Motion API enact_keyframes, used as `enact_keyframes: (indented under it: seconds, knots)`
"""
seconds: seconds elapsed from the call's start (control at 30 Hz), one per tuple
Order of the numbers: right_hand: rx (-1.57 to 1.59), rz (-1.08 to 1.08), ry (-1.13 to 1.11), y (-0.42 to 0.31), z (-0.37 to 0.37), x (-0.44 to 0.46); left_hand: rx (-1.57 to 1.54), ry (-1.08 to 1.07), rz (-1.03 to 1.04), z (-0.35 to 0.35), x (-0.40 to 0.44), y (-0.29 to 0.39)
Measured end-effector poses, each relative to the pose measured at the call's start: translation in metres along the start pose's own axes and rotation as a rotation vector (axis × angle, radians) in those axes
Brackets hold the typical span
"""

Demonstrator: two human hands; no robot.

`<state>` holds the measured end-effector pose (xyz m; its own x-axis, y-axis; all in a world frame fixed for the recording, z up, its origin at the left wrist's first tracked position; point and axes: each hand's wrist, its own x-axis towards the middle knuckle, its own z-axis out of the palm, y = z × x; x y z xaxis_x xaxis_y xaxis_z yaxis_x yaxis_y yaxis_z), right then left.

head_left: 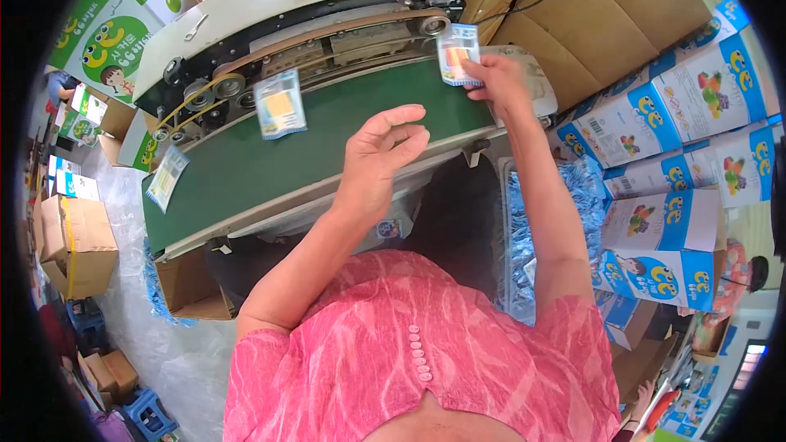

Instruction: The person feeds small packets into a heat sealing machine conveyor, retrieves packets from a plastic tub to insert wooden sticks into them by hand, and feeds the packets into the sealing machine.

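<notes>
My right hand point(501, 86) pinches the lower edge of a small blue-and-white packet point(458, 37) at the right end of a green conveyor belt point(221, 184). The packet stands close to the roller of a band sealing machine point(237, 12). My left hand point(383, 146) hovers over the belt's near edge, fingers curved and apart from the thumb, holding nothing. A second packet point(280, 105) with yellowish contents rests mid-belt against the sealer's side. Farther left, a third packet point(167, 178) lies tilted near the belt's end.
A clear tub of many blue packets point(528, 221) sits beside my right arm. Printed blue-and-white cartons point(655, 131) are stacked at the right. Plain cardboard point(606, 24) stands behind the machine. An open box point(192, 286) is under the belt's left end; blue stools point(147, 413) stand lower left.
</notes>
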<state>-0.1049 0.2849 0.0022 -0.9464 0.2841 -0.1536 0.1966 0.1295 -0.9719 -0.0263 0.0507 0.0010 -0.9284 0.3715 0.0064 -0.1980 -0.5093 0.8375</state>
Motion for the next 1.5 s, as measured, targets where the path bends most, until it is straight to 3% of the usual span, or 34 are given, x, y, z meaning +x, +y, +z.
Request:
enact_keyframes:
  seconds: [0.23, 0.37, 0.4, 0.43, 0.53, 0.73, 1.1, 1.13, 1.2, 1.27, 1.4, 1.5]
  knots:
    - [-0.069, -0.139, -0.012, -0.014, 0.013, -0.026, 0.010, -0.053, -0.023, 0.005, -0.015, 0.000]
    - [-0.073, -0.391, -0.098, -0.065, -0.043, -0.139, 0.058, -0.154, -0.045, 0.009, -0.020, 0.006]
    - [-0.095, -0.683, -0.322, -0.074, -0.073, -0.174, 0.084, -0.160, 0.000, 0.012, -0.019, 0.007]
    - [-0.082, -0.714, 0.434, -0.040, -0.068, -0.229, 0.108, -0.173, 0.037, 0.017, -0.019, 0.005]
    - [-0.179, -0.623, 0.525, -0.021, -0.093, -0.278, 0.154, -0.232, 0.002, 0.037, -0.018, -0.012]
    - [-0.376, -0.518, 0.621, -0.004, -0.151, -0.359, 0.210, -0.407, -0.265, 0.080, -0.038, -0.063]
    - [-0.513, -0.472, 0.596, 0.034, -0.205, -0.402, 0.428, -0.604, -0.553, 0.118, -0.058, -0.113]
    - [-0.168, -0.059, 0.450, 0.045, -0.215, -0.372, 0.451, -0.640, -0.568, 0.119, -0.057, -0.118]
    - [-0.238, 0.328, 0.554, 0.164, -0.243, -0.340, 0.500, -0.710, -0.612, 0.118, -0.060, -0.126]
    - [-0.813, 0.505, 0.524, 0.269, -0.259, -0.337, 0.524, -0.732, -0.642, 0.121, -0.061, -0.133]
    - [-0.941, 0.666, 0.646, 0.329, -0.236, -0.327, 0.555, -0.771, -0.698, 0.123, -0.060, -0.150]
    - [-0.884, 0.665, 0.759, 0.345, -0.221, -0.328, 0.532, -0.818, -0.706, 0.123, -0.059, -0.163]
